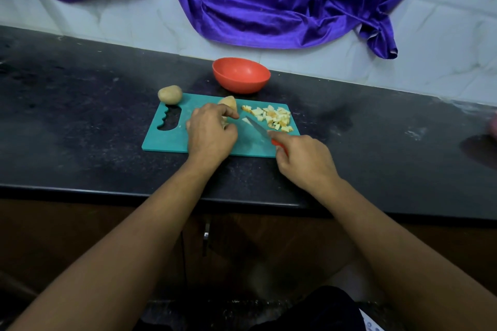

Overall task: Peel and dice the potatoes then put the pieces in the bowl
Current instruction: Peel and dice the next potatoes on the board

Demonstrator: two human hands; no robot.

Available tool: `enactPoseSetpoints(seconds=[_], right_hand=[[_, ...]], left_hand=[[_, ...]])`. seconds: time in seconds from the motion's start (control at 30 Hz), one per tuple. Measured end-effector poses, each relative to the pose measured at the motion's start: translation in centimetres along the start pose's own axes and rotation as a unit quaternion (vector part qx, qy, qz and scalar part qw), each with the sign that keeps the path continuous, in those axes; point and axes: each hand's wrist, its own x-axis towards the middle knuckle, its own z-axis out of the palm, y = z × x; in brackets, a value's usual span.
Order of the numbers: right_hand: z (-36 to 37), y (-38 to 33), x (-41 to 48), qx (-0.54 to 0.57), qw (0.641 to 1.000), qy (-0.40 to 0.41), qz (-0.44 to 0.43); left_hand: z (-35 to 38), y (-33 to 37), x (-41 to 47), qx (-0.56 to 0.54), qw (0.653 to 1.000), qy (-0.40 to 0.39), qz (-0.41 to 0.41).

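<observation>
Left hand [211, 133] grips potato [228, 105]; right hand [302, 158] holds knife [259, 129] beside it.

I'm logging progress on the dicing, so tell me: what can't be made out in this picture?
Cut potato: head view, the left hand covers most of it; its remaining size is unclear.
Knife: the right hand hides most of the red handle.
Bowl: its near wall hides the bottom.
Pink object: cut off by the right edge.
</observation>
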Motion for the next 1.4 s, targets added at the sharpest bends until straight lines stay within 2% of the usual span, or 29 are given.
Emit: enactPoseSetpoints(seconds=[0.13,0.27,0.4,0.6,1.0,1.17,1.4], right_hand=[[1.2,0.2,-0.6,0.079,0.996,0.049,0.011],[1.8,0.4,-0.7,0.106,0.992,0.067,0.020],[1.9,0.5,-0.7,0.116,0.989,0.077,0.038],[1.9,0.5,-0.7,0.126,0.987,0.079,0.052],[1.5,0.3,-0.7,0.129,0.988,0.063,0.056],[0.7,-1.3,-1.8,0.149,0.985,0.056,0.061],[0.3,-4.3,-2.1,0.079,0.995,0.038,0.046]], left_hand=[[0.2,0.0,0.2,0.060,0.997,-0.025,0.032],[0.9,0.4,0.3,0.126,0.986,-0.032,0.101],[1.8,1.2,1.1,0.199,0.968,-0.044,0.149],[2.4,2.3,2.6,0.320,0.927,-0.106,0.162],[0.9,0.9,-0.8,0.206,0.964,-0.027,0.164],[0.5,1.1,-1.1,0.200,0.968,-0.025,0.150],[0.1,1.2,-1.1,0.185,0.974,-0.032,0.129]])
